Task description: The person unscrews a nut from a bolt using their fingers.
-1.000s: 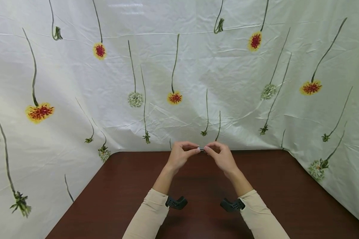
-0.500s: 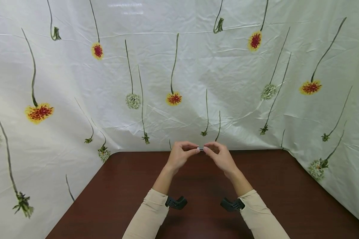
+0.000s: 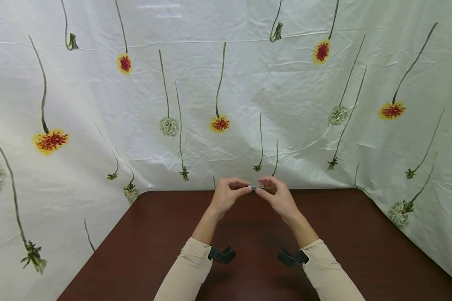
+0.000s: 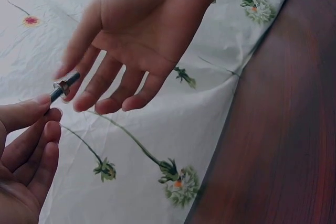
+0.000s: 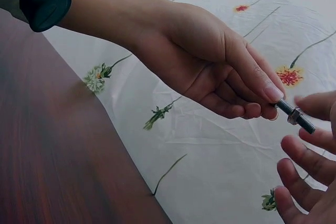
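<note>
Between the two hands, above the far part of the table, is a small metal threaded bolt (image 3: 253, 187) with a nut (image 4: 61, 88) partway along it. My left hand (image 3: 224, 197) pinches one end of the bolt between thumb and fingertips, which hide that end. The free threaded end points toward my right hand (image 3: 281, 200). Thumb and forefinger of that hand are spread apart on either side of the nut, and its other fingers (image 5: 302, 163) extend loosely in the right wrist view.
A dark reddish-brown table (image 3: 165, 242) lies under the forearms. White cloth (image 3: 286, 92) printed with flowers hangs behind it and along both sides. Each wrist carries a black camera strap (image 3: 221, 255) over a beige sleeve.
The right thumb and forefinger have parted from their earlier pinch, so more of the bolt shows. My left hand keeps its hold and has hardly moved.
</note>
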A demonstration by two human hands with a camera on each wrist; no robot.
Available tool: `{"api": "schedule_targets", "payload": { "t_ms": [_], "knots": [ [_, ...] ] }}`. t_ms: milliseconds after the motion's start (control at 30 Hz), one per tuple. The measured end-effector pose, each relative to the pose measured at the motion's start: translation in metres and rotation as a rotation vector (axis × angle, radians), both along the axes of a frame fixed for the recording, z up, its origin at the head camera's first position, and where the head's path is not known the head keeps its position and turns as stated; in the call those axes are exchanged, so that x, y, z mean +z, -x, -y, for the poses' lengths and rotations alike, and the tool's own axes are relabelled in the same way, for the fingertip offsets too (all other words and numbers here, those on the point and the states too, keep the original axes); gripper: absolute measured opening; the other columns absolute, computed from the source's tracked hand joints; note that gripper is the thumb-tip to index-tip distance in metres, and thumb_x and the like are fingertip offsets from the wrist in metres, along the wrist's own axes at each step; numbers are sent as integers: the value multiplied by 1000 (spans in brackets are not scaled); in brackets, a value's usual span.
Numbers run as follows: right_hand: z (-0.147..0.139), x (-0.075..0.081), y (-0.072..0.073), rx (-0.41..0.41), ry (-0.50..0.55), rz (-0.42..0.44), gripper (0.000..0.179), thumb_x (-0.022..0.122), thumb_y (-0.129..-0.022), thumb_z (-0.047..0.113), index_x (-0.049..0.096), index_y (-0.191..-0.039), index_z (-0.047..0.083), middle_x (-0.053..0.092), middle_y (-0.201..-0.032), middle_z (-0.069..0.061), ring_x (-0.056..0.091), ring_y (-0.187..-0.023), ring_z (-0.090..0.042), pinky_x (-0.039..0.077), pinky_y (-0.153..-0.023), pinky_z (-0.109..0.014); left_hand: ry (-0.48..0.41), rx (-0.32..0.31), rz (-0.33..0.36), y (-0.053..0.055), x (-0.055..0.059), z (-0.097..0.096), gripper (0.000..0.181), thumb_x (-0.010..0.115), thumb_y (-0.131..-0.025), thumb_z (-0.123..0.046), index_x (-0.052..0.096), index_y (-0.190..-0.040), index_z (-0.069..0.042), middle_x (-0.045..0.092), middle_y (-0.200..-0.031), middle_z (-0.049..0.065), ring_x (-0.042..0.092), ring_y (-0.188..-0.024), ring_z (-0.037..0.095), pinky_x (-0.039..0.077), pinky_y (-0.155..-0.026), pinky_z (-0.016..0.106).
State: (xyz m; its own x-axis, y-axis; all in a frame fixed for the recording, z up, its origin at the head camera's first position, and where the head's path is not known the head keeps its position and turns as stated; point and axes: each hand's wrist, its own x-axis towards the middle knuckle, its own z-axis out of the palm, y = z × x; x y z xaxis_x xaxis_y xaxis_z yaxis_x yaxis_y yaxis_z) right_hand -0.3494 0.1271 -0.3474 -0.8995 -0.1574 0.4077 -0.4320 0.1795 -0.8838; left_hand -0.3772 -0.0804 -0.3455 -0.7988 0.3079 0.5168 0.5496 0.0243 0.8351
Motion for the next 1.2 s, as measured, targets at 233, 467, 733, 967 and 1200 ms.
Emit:
{"api": "schedule_targets", "payload": {
  "t_ms": [233, 467, 733, 967, 1200],
  "knots": [
    [2, -2, 1, -8, 35, -17, 24, 67, -104, 18, 70, -115, -4, 71, -107, -23, 65, -103, -33, 49, -93, -48, 12, -1, 2, 0, 0, 0, 16, 80, -92, -9, 80, -106, 0, 75, -104, 16, 71, -97, 26, 56, -86, 42],
    [1, -2, 0, -1, 43, -43, 19, 69, -100, 4, 68, -118, -2, 71, -114, -18, 65, -103, -29, 49, -87, -37, -6, -13, 5, 1, -1, 0, 16, 80, -92, -6, 80, -106, 2, 76, -102, 12, 71, -96, 25, 56, -84, 40],
    [9, 19, -21, -14, -13, -15, 26, 64, -104, 8, 64, -127, -5, 68, -118, -25, 63, -109, -40, 49, -91, -44, 9, -14, -2, 1, -1, -1, 16, 79, -93, -7, 79, -106, 2, 76, -103, 9, 71, -97, 25, 56, -86, 42],
    [8, 4, -3, -28, -2, -43, 18, 68, -101, 5, 69, -115, -7, 71, -110, -19, 65, -106, -32, 49, -89, -41, 4, -17, -1, 1, 0, 0, 18, 79, -93, -7, 79, -107, 4, 77, -101, 9, 71, -96, 26, 56, -85, 41],
    [4, -1, 0, 2, -8, -32, 35, 71, -101, 17, 64, -132, 1, 65, -127, -20, 63, -113, -35, 51, -90, -45, 3, -21, -1, 1, 0, 1, 19, 79, -93, -8, 78, -108, 5, 76, -102, 10, 70, -97, 26, 56, -85, 42]
  ]
}}
